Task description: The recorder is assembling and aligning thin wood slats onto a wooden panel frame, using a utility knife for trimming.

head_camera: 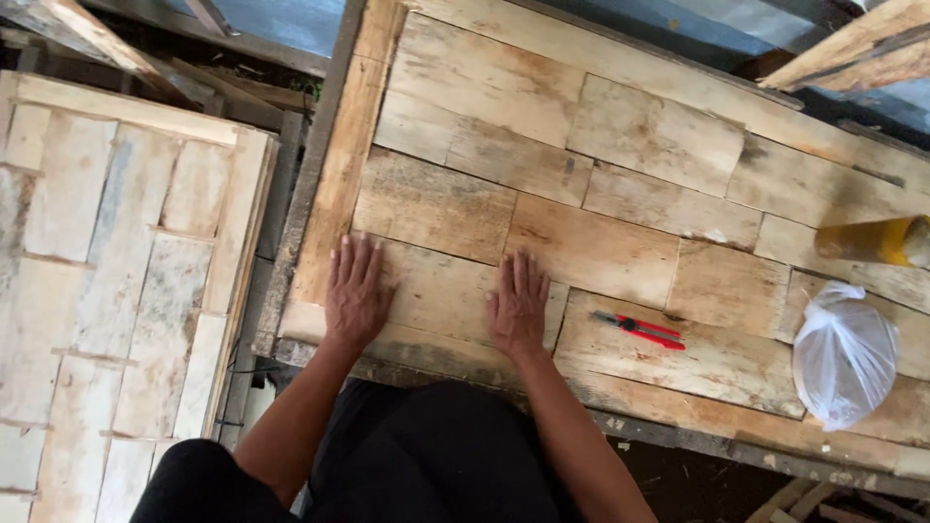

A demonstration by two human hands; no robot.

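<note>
While both palms lay flat, this was how things stood:

Left hand: the left hand (pixel 356 292) was open, fingers spread and pointing away from the person, pressed flat on a short plank (pixel 441 291) near the near-left corner of the bench (pixel 678 426).

Right hand: the right hand (pixel 518 302) was open too, flat on the same short plank, close to its right end.

Plank: it lay in the nearest row of the patchwork of boards covering the bench, touching its neighbours on both sides.

Pliers: red-handled pliers (pixel 639 330) lay on the next board, just right of the right hand, untouched.

Plastic bag: a knotted clear plastic bag (pixel 845 353) sat farther right.

Yellow cylinder: a yellow cylinder (pixel 872 240) lay on its side beyond the bag.

Panel: a paler slatted panel (pixel 116 291) stood apart on the left.
</note>
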